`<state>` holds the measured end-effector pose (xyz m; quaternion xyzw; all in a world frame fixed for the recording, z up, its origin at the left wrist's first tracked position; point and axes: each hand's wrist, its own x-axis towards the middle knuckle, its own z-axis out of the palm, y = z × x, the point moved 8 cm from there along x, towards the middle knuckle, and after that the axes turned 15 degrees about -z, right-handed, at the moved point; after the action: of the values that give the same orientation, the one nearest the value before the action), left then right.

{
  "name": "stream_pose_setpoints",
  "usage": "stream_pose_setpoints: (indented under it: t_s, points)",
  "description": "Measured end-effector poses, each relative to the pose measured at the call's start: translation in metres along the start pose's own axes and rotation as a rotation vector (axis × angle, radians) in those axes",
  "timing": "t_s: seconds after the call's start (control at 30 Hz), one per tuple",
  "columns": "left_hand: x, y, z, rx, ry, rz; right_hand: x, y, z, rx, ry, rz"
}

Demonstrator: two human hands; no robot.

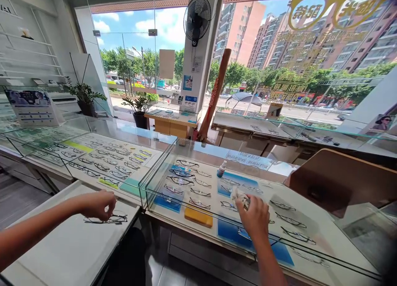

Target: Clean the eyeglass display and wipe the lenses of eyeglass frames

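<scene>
My left hand (101,204) is over a pulled-out white drawer (71,240), its fingertips pinched together just above a pair of dark-framed glasses (119,218). Whether the fingers grip the frame is hard to make out. On the right, my right hand (254,213) holds a crumpled pale cloth (239,196) over the glass display case (198,224). A small spray bottle (221,169) with a white top stands beyond that hand. Rows of glasses (181,180) lie inside the case, beside a yellow glasses case (198,216).
Another glass case with glasses (105,158) stands at the left. A brown board (347,178) rises at the right. Potted plants (85,98), a wall fan (197,21) and large windows are farther back.
</scene>
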<state>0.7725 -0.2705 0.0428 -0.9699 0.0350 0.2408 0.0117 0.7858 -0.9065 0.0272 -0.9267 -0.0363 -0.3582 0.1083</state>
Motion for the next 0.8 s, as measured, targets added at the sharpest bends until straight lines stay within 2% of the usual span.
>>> stream_pose_setpoints:
  t_s: [0.1, 0.17, 0.2, 0.3, 0.33, 0.4, 0.5, 0.6, 0.7, 0.8]
  points:
    - [-0.034, 0.049, -0.063, -0.056, 0.003, 0.159, 0.0, -0.004, -0.003, -0.015, 0.004, 0.001]
    - [-0.041, 0.09, -0.118, -0.066, 0.065, 0.286, 0.0, -0.007, -0.004, -0.015, 0.005, 0.001]
    - [-0.038, 0.111, -0.144, -0.059, 0.102, 0.34, 0.0, -0.008, -0.005, -0.012, 0.004, 0.001]
    - [0.001, 0.17, -0.211, 0.003, 0.276, 0.437, 0.0, -0.008, -0.006, -0.009, 0.001, 0.003]
    - [0.021, 0.187, -0.228, 0.025, 0.348, 0.445, 0.0, -0.009, -0.006, -0.009, 0.001, 0.003]
    - [0.067, 0.218, -0.25, 0.065, 0.456, 0.431, 0.0, -0.009, -0.007, -0.006, 0.005, 0.001]
    - [0.138, 0.253, -0.26, 0.114, 0.532, 0.333, -0.001, -0.012, -0.008, 0.007, 0.016, -0.004]
    - [0.19, 0.278, -0.251, 0.134, 0.562, 0.278, -0.001, -0.015, -0.011, 0.008, 0.03, -0.007]
    - [0.219, 0.294, -0.236, 0.134, 0.58, 0.286, -0.001, -0.017, -0.012, 0.009, 0.036, -0.011]
    - [0.236, 0.302, -0.223, 0.128, 0.605, 0.308, -0.001, -0.018, -0.013, 0.021, 0.037, -0.013]
